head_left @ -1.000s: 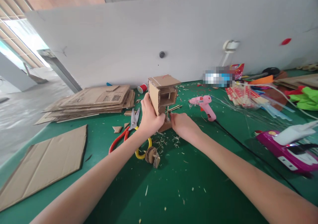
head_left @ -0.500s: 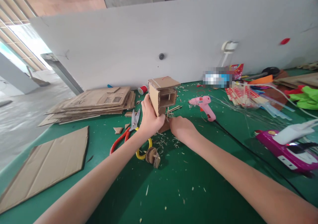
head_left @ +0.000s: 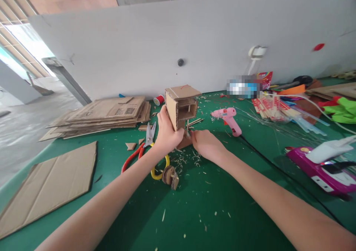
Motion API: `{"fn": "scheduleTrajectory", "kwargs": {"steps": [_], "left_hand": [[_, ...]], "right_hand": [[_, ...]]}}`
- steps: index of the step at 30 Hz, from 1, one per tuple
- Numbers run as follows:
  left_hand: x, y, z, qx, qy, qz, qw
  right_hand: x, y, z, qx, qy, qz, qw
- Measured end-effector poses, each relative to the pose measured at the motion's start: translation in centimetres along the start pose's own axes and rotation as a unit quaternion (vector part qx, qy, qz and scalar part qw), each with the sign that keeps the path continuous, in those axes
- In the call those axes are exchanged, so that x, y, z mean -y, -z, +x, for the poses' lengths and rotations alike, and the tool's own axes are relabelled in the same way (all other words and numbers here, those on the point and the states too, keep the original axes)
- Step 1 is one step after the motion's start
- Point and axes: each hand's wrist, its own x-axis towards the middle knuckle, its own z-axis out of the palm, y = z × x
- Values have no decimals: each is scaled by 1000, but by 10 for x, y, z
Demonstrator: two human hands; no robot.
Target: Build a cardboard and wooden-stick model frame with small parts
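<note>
A small cardboard box model (head_left: pixel 182 106) with an open front stands upright on the green table (head_left: pixel 211 206). My left hand (head_left: pixel 167 134) is wrapped round its left side and lower edge. My right hand (head_left: pixel 204 144) is closed at the model's base, next to a thin wooden stick (head_left: pixel 188 126) that stands under the box. What the right fingers pinch is hidden. A small cardboard wheel piece (head_left: pixel 170 176) lies just in front of the hands.
Scissors with red and yellow handles (head_left: pixel 146 147) lie left of the hands. A stack of flat cardboard (head_left: pixel 105 113) and a loose sheet (head_left: pixel 47 186) are further left. A pink glue gun (head_left: pixel 229 119), chopstick packs (head_left: pixel 271 106) and a magenta device (head_left: pixel 322 167) lie to the right.
</note>
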Motion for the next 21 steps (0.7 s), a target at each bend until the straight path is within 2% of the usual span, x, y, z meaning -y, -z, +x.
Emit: {"fn": "scheduleTrajectory", "kwargs": {"steps": [14, 21], "left_hand": [[-3, 1, 0, 14, 10, 28, 999], [-2, 2, 0, 9, 5, 1, 1000]], "right_hand": [[15, -4, -2, 42, -24, -70, 996], [2, -1, -4, 19, -21, -62, 998]]}}
